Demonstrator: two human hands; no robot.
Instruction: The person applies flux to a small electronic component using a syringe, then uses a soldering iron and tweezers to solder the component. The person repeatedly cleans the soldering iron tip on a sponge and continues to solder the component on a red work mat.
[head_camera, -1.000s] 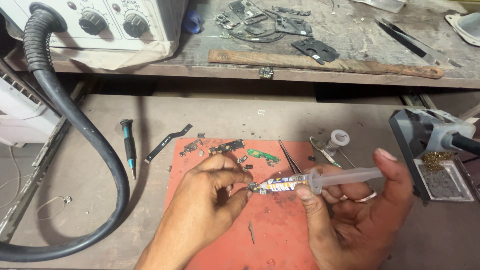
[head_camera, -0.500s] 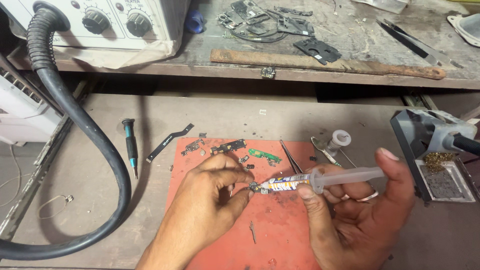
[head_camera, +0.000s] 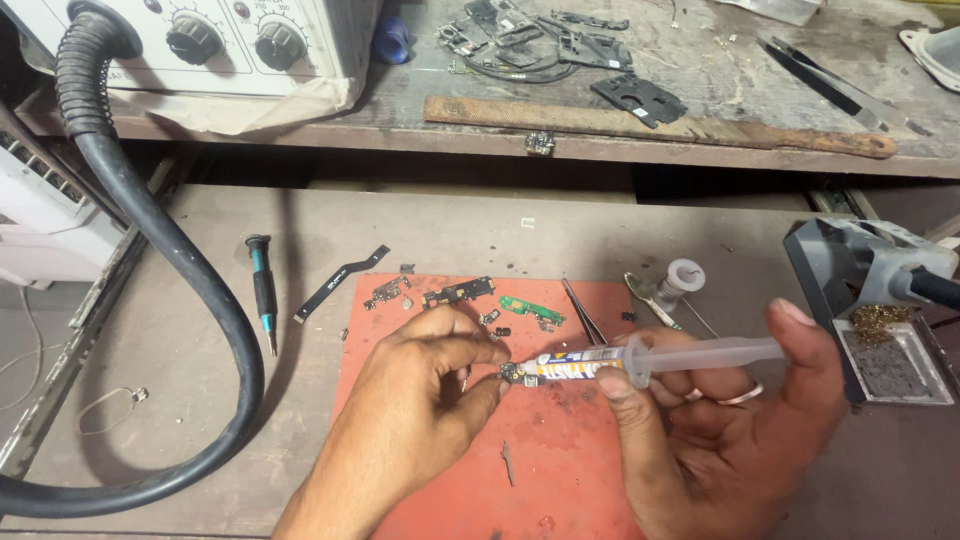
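My right hand (head_camera: 720, 430) grips a clear syringe (head_camera: 640, 362) with a coloured label, thumb on its plunger, tip pointing left. The tip touches a tiny circuit part (head_camera: 512, 374) that my left hand (head_camera: 425, 400) pinches between thumb and fingers. Both hands hover just over a red work mat (head_camera: 560, 450). A ring sits on a finger of my right hand.
On the mat's far edge lie small boards (head_camera: 458, 292), a green board (head_camera: 530, 309) and tweezers (head_camera: 582, 314). A screwdriver (head_camera: 263, 290) and flex strip (head_camera: 340, 283) lie left. A black hose (head_camera: 170, 260) loops left; a soldering stand (head_camera: 870, 300) sits right. A solder spool (head_camera: 683, 277) stands behind.
Almost nothing has moved; both hands stay in place with the syringe tip at the small part.
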